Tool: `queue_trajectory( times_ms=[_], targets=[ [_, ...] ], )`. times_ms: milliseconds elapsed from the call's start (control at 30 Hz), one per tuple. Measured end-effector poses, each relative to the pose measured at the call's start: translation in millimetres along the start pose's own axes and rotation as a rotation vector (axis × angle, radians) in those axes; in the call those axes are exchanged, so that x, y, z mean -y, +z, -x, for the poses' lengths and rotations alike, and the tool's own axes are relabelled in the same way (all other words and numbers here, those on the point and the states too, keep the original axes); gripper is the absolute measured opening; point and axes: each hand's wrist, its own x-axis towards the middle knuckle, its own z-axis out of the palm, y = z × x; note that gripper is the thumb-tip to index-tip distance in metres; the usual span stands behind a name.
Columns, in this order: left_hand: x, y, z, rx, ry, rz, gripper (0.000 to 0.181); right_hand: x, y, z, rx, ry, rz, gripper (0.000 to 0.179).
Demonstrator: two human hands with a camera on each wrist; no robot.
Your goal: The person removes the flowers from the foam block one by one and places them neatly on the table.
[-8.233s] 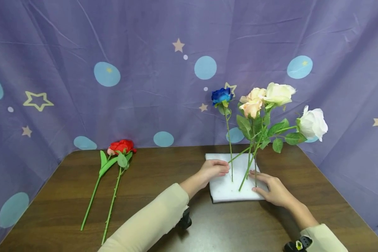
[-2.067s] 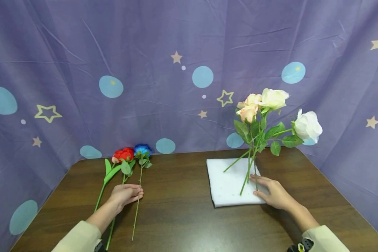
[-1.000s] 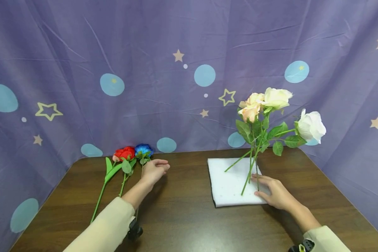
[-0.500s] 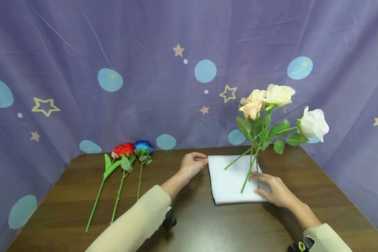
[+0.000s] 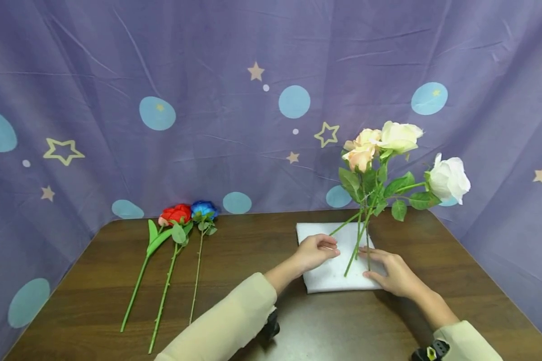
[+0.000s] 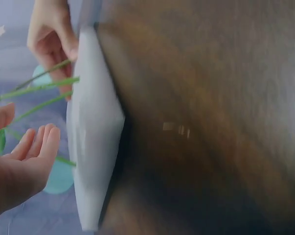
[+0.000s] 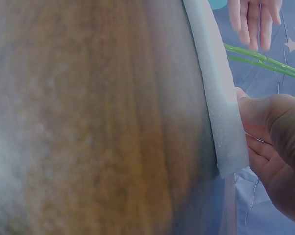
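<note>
A white foam block [image 5: 320, 278] lies on the table with several artificial roses standing in it. Among them are a peach rose [image 5: 360, 156], a cream rose [image 5: 399, 136] and a white rose [image 5: 449, 178] leaning far right. My right hand [image 5: 395, 273] rests on the block's right side, thumb and fingers spread around the base of a thin stem. Over the block's left part hovers my left hand [image 5: 313, 253], fingers loosely bent with nothing in them, close to the slanting green stem [image 6: 64, 160]. In the right wrist view, my right thumb and fingertips touch the foam [image 7: 220, 93].
At the left of the wooden table [image 5: 248, 260] lie a blue rose [image 5: 203, 209], a red rose [image 5: 177, 213] and a pink bud [image 5: 162, 221] on a thick green stem. A purple curtain [image 5: 208, 165] hangs behind the table's back edge.
The blue rose, earlier standing in the foam, now lies beside the red one. My left hand let go of it and came back right, over the foam. My right hand stayed put.
</note>
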Motion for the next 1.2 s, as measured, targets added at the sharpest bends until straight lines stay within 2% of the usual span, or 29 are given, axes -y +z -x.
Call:
queue_trajectory(
  times_ms=[167,333,567,767,900,1000,1133,1200],
  targets=[
    [1.6,18.2,2.9,0.06,0.014,-0.054,0.032,0.5,0.8,0.9,0.001,0.01,-0.019,0.042],
    [4.1,28.8,8.0,0.091,0.011,-0.078,0.029,1.2,1.8,1.7,-0.007,0.01,-0.027,0.041],
    [5.3,33.8,12.3,0.077,0.025,-0.075,0.027,1.4,2.9,2.7,-0.016,0.006,-0.029,0.042],
    [6.1,33.8,13.7,0.056,0.052,-0.076,0.022,3.9,2.7,2.5,0.004,0.039,-0.029,0.042],
    [5.9,33.7,15.1,0.043,0.09,-0.092,0.016,4.6,1.9,3.4,0.017,0.072,0.008,0.042],
    [3.3,34.1,17.0,0.047,0.125,-0.082,0.013,2.7,4.0,6.2,-0.013,0.051,0.008,0.044],
    [-0.7,35.0,20.6,0.105,0.187,-0.12,0.01,-12.0,17.8,11.7,-0.103,-0.022,-0.109,0.049],
    [-1.9,35.4,22.3,0.137,0.229,-0.177,0.008,-20.3,25.5,13.6,-0.133,-0.009,-0.111,0.05]
  ],
)
